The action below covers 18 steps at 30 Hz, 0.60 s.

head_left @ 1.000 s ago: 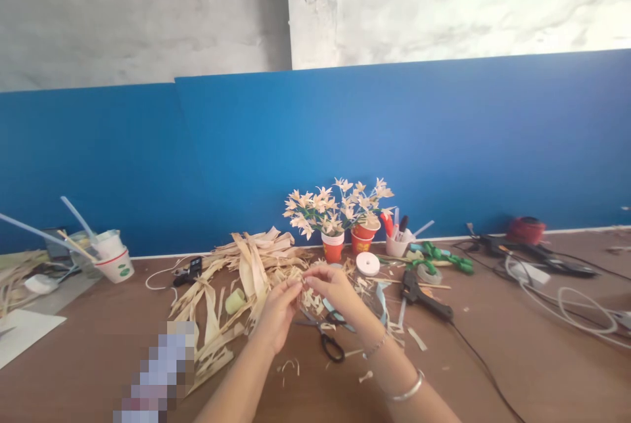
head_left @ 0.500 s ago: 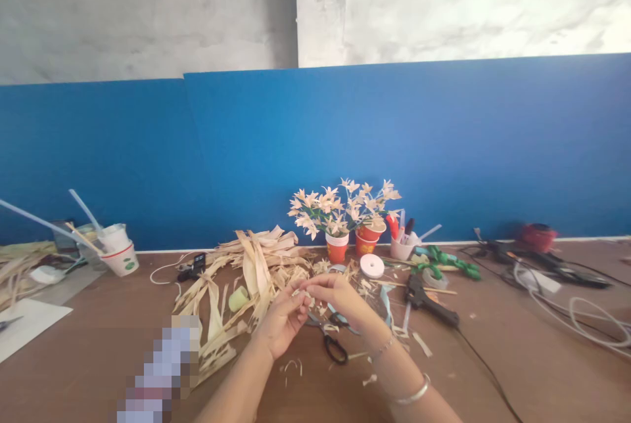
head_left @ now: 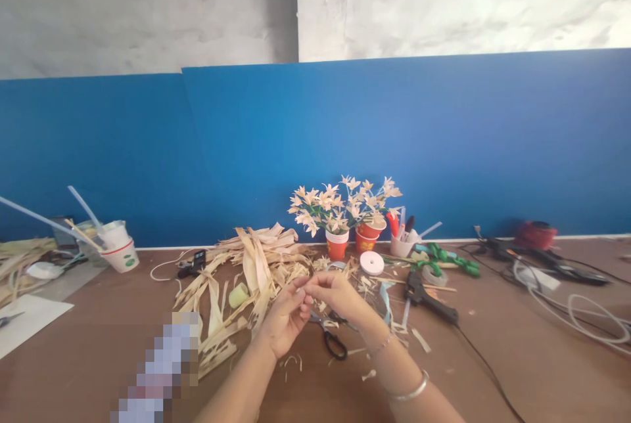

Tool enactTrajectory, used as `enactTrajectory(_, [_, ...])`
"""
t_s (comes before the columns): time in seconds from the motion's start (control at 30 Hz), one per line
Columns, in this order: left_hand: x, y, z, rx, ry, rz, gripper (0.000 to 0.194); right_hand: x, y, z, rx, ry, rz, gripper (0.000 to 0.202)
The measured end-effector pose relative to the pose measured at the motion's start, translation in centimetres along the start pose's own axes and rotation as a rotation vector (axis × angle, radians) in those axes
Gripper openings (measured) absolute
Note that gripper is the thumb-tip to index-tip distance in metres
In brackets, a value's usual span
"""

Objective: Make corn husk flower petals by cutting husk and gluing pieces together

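Note:
My left hand (head_left: 286, 319) and my right hand (head_left: 334, 293) meet fingertip to fingertip above the middle of the brown table. Both are closed in a pinch. Whatever lies between the fingers is too small and too covered to make out. Under and beside the right hand lie scissors (head_left: 335, 346) with black handles, partly hidden by the hands. Dried corn husks (head_left: 256, 265) are heaped to the left of and behind my left hand. Behind the hands, pale husk-coloured flowers (head_left: 328, 203) on green stems stand in red paper cups (head_left: 337, 249).
A black glue gun (head_left: 428, 300) with its cord lies to the right, near a white ribbon spool (head_left: 371, 263) and green tape (head_left: 446, 255). Cables (head_left: 576, 311) spread at far right. A white cup (head_left: 121, 256) with sticks stands left; a blue partition (head_left: 246, 147) closes off the back.
Both hands stay together in almost the same place, with only small finger movement. The view has shifted very slightly. Nothing on the table has visibly moved.

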<state>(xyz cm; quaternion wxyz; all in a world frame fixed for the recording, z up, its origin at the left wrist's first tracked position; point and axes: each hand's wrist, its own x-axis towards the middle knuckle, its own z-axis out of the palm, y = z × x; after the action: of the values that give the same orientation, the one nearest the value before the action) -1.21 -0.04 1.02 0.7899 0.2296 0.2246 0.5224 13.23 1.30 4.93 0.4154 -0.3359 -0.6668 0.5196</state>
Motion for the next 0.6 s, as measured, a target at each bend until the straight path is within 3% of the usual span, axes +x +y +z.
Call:
enactTrajectory(0.2, [0.1,0.2,-0.1,0.058,-0.007,-0.002,0.032,0.3,0.5,0.1,-0.292,0.164,-0.041,0.025])
enactTrajectory(0.3, [0.3,0.6,-0.3,0.145,0.108,0.065,0.03,0.5,0.7,-1.1,-0.429,0.335,-0.063,0.03])
enactTrajectory(0.4, [0.8,1.3,-0.7,0.236,0.293,0.225,0.027,0.4,0.5,-2.8,-0.51,0.454,-0.026,0.033])
enactTrajectory(0.5, [1.1,2.3,-1.3,0.411,0.448,0.408,0.027,0.0,0.3,-4.1,-0.616,0.394,0.114,0.037])
enactTrajectory(0.6, [1.2,3.1,-1.7,0.706,0.493,0.476,0.028,-0.2,0.6,-4.6,-0.742,0.319,0.239,0.036])
